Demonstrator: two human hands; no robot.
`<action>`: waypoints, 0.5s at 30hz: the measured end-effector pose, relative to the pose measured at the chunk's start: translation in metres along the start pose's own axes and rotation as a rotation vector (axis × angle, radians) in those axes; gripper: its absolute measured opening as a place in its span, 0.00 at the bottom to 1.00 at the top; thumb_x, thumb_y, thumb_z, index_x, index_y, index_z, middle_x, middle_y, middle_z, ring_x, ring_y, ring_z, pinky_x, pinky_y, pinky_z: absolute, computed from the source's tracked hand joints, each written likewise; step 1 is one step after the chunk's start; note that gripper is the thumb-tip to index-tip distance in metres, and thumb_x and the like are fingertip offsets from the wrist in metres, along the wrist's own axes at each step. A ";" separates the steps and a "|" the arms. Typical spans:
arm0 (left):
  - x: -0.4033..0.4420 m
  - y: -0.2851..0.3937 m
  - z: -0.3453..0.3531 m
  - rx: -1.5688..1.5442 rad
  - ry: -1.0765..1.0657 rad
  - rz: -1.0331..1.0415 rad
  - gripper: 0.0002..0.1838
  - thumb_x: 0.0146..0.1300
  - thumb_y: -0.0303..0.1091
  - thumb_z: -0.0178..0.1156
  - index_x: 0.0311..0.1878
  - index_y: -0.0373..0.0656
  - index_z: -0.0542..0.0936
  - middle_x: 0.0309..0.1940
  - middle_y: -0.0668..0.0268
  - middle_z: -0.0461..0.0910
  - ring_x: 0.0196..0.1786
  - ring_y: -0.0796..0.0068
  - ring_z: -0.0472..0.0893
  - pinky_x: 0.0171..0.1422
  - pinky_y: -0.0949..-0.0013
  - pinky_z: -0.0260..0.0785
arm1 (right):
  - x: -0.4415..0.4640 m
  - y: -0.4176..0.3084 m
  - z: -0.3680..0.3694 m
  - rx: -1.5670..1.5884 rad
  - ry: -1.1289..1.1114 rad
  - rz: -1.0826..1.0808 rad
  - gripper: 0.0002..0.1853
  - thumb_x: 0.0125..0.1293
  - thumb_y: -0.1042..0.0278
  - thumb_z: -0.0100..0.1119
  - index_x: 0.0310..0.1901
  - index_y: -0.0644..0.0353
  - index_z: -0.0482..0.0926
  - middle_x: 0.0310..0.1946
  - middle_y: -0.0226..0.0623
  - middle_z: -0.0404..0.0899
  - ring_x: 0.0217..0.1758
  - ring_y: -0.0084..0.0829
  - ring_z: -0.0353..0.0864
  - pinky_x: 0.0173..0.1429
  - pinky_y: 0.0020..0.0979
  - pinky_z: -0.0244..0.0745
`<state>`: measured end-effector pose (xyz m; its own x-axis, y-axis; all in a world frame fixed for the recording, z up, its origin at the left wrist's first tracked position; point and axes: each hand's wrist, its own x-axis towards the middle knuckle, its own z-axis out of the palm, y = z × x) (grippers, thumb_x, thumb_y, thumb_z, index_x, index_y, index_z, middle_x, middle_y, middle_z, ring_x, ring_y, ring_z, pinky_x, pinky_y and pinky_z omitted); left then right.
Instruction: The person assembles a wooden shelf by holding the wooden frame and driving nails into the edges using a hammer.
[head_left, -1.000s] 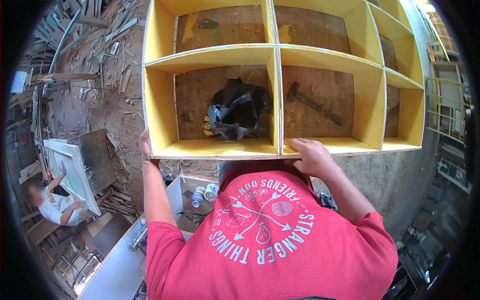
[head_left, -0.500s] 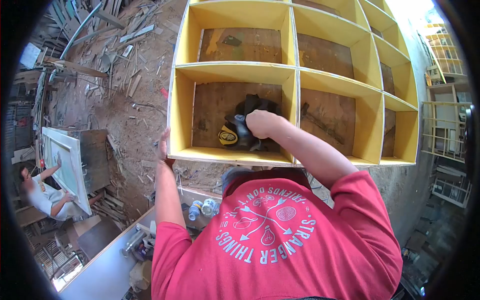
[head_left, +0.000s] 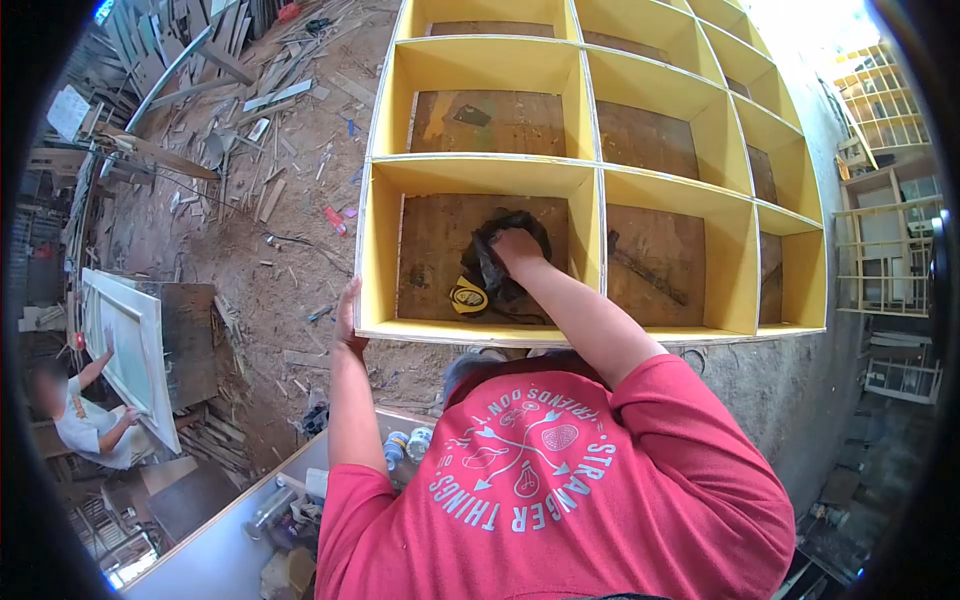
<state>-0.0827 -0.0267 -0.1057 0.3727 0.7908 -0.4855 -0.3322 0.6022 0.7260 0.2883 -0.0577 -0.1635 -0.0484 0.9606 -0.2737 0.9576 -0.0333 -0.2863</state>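
— Where, the black bag (head_left: 486, 262)?
— Crumpled and shiny, in a square hole of the yellow wooden shelf (head_left: 383, 240), under the right hand (head_left: 517, 248). Pinching? Can't tell.
— Left hand (head_left: 347, 312)?
— Flat against the straight side.

white-framed panel with pale green centre (head_left: 128, 350): landmark | person in white T-shirt (head_left: 88, 422): left of panel, touching it | flat brown wooden board (head_left: 192, 335): just right of panel | blue-and-white plastic bottle (head_left: 395, 448): well right of panel

Tape measure (head_left: 468, 296) left of bag (head_left: 488, 264), hammer (head_left: 648, 273) in the compartment (head_left: 672, 232) to their right.
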 end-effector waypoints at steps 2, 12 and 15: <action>0.003 -0.002 -0.004 -0.006 -0.010 0.010 0.38 0.72 0.61 0.68 0.71 0.39 0.78 0.55 0.62 0.87 0.53 0.67 0.87 0.60 0.60 0.81 | -0.001 0.003 0.002 -0.026 0.036 -0.050 0.16 0.73 0.66 0.54 0.51 0.59 0.90 0.47 0.54 0.90 0.53 0.51 0.90 0.58 0.47 0.85; -0.018 0.013 -0.005 -0.005 0.119 0.351 0.39 0.79 0.56 0.60 0.82 0.38 0.68 0.74 0.57 0.78 0.74 0.63 0.78 0.79 0.57 0.68 | -0.006 -0.009 -0.069 -0.083 -0.151 0.107 0.17 0.74 0.63 0.54 0.49 0.59 0.93 0.52 0.53 0.90 0.54 0.51 0.92 0.59 0.48 0.87; -0.044 0.028 0.014 0.074 0.237 0.485 0.32 0.80 0.49 0.60 0.77 0.38 0.72 0.70 0.57 0.81 0.70 0.65 0.81 0.75 0.60 0.71 | -0.034 -0.018 -0.100 -0.124 -0.105 -0.011 0.12 0.65 0.74 0.60 0.43 0.61 0.92 0.45 0.52 0.92 0.48 0.51 0.93 0.56 0.50 0.88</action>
<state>-0.0963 -0.0460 -0.0576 -0.0169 0.9841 -0.1769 -0.3527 0.1597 0.9220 0.3009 -0.0619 -0.0570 -0.0826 0.9264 -0.3674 0.9843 0.0180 -0.1759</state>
